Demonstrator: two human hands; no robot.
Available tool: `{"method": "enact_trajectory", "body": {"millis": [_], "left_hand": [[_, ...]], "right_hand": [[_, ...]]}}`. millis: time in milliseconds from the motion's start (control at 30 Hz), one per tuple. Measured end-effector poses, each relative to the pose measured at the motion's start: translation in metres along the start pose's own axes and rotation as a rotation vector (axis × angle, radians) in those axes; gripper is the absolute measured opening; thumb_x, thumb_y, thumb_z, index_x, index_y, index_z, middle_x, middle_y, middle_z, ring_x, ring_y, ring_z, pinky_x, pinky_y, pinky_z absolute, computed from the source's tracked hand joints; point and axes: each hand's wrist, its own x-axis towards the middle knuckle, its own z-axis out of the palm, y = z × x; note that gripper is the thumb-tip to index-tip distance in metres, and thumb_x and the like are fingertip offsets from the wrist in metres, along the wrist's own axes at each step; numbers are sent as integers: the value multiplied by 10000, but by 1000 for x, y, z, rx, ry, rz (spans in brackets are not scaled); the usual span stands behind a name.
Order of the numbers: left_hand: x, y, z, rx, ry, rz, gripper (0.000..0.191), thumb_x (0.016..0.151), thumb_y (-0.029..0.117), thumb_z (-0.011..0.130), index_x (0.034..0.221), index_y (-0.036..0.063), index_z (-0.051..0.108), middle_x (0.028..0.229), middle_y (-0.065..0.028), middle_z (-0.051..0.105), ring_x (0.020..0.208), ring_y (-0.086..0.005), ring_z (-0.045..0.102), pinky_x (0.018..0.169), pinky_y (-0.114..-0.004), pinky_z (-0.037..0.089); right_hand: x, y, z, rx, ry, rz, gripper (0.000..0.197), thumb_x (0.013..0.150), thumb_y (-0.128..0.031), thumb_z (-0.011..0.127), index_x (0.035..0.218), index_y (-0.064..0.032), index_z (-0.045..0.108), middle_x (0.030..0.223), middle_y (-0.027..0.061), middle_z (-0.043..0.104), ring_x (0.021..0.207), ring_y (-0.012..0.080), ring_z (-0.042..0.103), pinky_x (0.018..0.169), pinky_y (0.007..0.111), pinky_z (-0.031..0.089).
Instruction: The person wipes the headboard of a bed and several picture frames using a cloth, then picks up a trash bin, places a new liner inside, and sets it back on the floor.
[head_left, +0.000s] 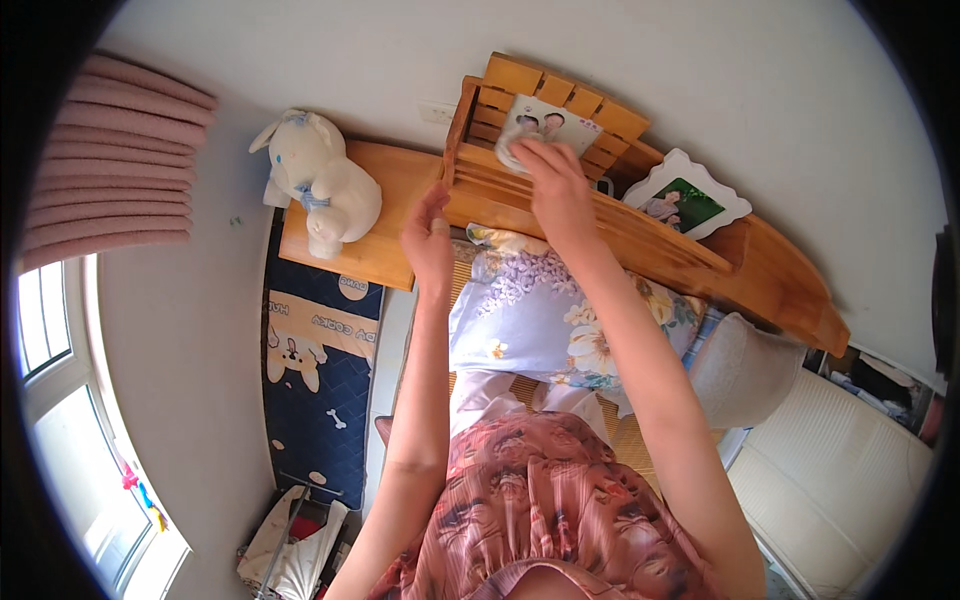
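Observation:
My right hand (559, 180) holds a pale, crumpled cloth (510, 150) against the lower left part of a photo panel (581, 133). The panel leans on the slatted back of a wooden headboard shelf (517, 75). My left hand (431, 232) touches the left end post of the headboard with its fingertips; a band or bandage is on one finger. A white scalloped photo frame (686, 196) leans on the shelf to the right of my right hand. Below my hands lies a floral pillow (525, 322).
A white plush rabbit (349, 187) sits on a wooden side surface (397, 180) at left. A grey cushion (742, 375) lies at the right of the bed. A patterned dark mat (322, 420) is by the left wall, and a pink curtain (127, 157) hangs beside the window.

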Motion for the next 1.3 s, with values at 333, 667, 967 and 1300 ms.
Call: {"method": "enact_trajectory", "body": {"millis": [333, 667, 967, 1300], "left_hand": [[-25, -18, 19, -8, 21, 63, 307, 898, -41, 410, 1187, -34, 515, 1117, -109, 591, 1033, -172, 551, 943, -294, 404], [-28, -5, 47, 264, -3, 214, 348, 837, -72, 417, 1153, -17, 554, 1103, -113, 599, 1018, -198, 559, 873, -289, 430], [-65, -19, 95, 90, -223, -12, 276, 930, 147, 498, 1156, -2, 552, 1089, -103, 601, 955, -200, 568, 829, -293, 446], [-101, -18, 105, -375, -257, -638, 271, 930, 145, 510, 1156, -3, 526, 1037, -58, 592, 895, -131, 572, 770, -283, 482]], "right_hand": [[-42, -4, 75, 15, 25, -57, 315, 760, -85, 540, 1068, -87, 605, 1102, 76, 600, 975, 244, 580, 810, 357, 483], [-76, 19, 50, -102, 12, 59, 444, 755, -68, 528, 1186, -151, 595, 1194, 24, 587, 1018, 236, 581, 861, 350, 467], [-125, 27, -32, 414, 217, 551, 408, 748, 57, 553, 1122, -85, 632, 1120, 118, 625, 995, 278, 611, 832, 322, 484], [-166, 23, -20, 670, 286, 860, 307, 804, -63, 621, 1102, 11, 619, 997, 128, 654, 889, 208, 623, 808, 282, 466]]}}
